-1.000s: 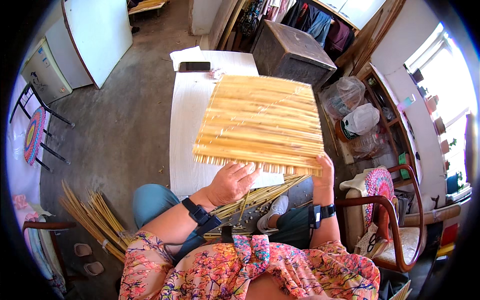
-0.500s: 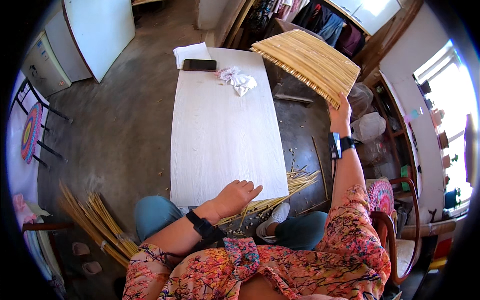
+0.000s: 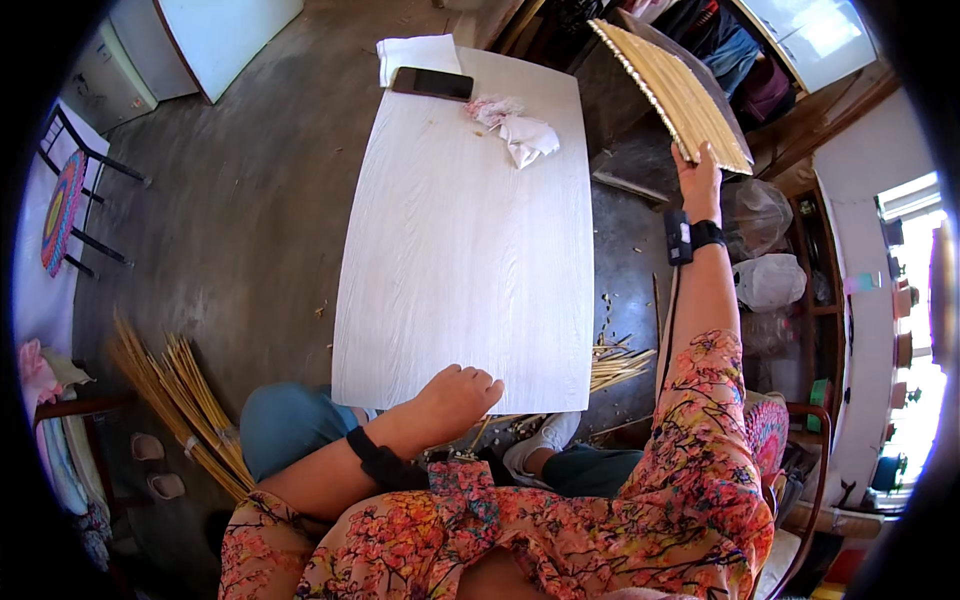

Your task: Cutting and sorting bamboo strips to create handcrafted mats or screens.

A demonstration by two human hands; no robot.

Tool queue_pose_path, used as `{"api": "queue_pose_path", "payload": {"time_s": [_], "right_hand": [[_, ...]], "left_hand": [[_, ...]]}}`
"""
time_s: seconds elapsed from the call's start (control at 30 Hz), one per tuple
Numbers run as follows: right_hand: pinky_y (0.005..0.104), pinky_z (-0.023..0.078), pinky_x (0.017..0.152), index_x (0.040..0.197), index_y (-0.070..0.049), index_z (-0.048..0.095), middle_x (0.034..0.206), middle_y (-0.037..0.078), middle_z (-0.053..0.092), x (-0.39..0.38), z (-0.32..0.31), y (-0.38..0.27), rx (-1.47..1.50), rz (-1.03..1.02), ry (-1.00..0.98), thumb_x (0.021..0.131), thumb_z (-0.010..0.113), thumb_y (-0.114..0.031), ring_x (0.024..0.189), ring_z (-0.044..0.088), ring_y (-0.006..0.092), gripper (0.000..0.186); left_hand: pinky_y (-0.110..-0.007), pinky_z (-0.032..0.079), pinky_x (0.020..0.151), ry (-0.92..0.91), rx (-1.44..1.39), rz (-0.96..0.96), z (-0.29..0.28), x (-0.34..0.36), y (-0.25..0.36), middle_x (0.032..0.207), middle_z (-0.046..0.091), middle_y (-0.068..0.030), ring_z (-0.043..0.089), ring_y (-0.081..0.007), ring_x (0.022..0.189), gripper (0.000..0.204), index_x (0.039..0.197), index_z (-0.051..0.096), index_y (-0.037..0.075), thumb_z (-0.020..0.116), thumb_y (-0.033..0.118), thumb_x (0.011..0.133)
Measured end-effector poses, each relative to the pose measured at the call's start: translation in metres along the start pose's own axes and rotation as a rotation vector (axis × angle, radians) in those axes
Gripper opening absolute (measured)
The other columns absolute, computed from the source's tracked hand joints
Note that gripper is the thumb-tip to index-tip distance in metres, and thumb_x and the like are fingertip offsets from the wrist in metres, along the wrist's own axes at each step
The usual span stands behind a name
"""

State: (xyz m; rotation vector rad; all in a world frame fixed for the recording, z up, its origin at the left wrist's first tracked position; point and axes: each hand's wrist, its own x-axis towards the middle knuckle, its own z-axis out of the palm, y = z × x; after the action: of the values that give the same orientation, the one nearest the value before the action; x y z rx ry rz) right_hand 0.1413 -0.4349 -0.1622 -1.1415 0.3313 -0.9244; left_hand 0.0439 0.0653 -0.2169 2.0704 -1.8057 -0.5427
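My right hand [image 3: 700,185] reaches far out to the right and grips the near edge of a straw-coloured panel of stalks [image 3: 675,90] laid side by side. The panel is tilted, held up in the air past the table's right side. The white wood-grain table [image 3: 465,260] stands in front of me. My left hand [image 3: 460,402] is at the table's near edge with its fingers curled in. Nothing shows in it, though the palm is hidden.
A dark phone [image 3: 432,84], a white cloth [image 3: 415,58] and crumpled tissue [image 3: 528,138] lie at the table's far end. Bundled stalks [image 3: 195,405] lean at my left. Loose stalks [image 3: 620,365] lie on the floor beyond the right edge. A chair [image 3: 822,440] stands close at right.
My right hand has carried the stalk panel farther away and to the right, tilting it more edge-on. My left hand has shifted slightly left, its fingers more curled. The view has shifted a little.
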Motion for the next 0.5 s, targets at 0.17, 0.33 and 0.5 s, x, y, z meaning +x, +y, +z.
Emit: {"api": "queue_pose_path", "payload": {"time_s": [0.17,0.33,0.5], "right_hand": [[0.0449,0.041,0.097,0.124,0.008,0.034,0.125,0.024,0.042,-0.001,-0.026,0.015,0.034,0.104,-0.037,0.092,0.050,-0.018,0.116,0.046,0.0311,0.045],[0.0418,0.048,0.091,0.120,0.012,0.035,0.116,0.031,0.044,-0.040,-0.040,0.014,-0.078,0.275,0.133,0.093,0.047,-0.016,0.106,0.052,0.0361,0.040],[0.0339,0.045,0.093,0.110,0.001,0.054,0.109,0.017,0.061,-0.124,-0.013,-0.044,-0.389,0.395,-0.185,0.092,0.049,-0.028,0.102,0.059,0.0249,0.035]], "left_hand": [[-0.035,0.046,0.073,-0.005,-0.010,0.004,-0.007,-0.004,0.005,0.097,0.059,-0.0137,0.058,-0.0257,0.090,0.039,0.110,0.053,-0.002,0.057,0.004,0.071],[-0.036,0.046,0.069,-0.010,0.013,0.033,0.005,-0.004,0.001,0.089,0.058,-0.0122,0.058,-0.0275,0.083,0.039,0.106,0.053,0.003,0.067,0.018,0.073],[-0.041,0.046,0.071,-0.152,0.011,-0.078,-0.008,-0.004,-0.009,0.086,0.059,-0.0160,0.058,-0.0320,0.083,0.029,0.094,0.058,0.004,0.067,0.018,0.071]]}}
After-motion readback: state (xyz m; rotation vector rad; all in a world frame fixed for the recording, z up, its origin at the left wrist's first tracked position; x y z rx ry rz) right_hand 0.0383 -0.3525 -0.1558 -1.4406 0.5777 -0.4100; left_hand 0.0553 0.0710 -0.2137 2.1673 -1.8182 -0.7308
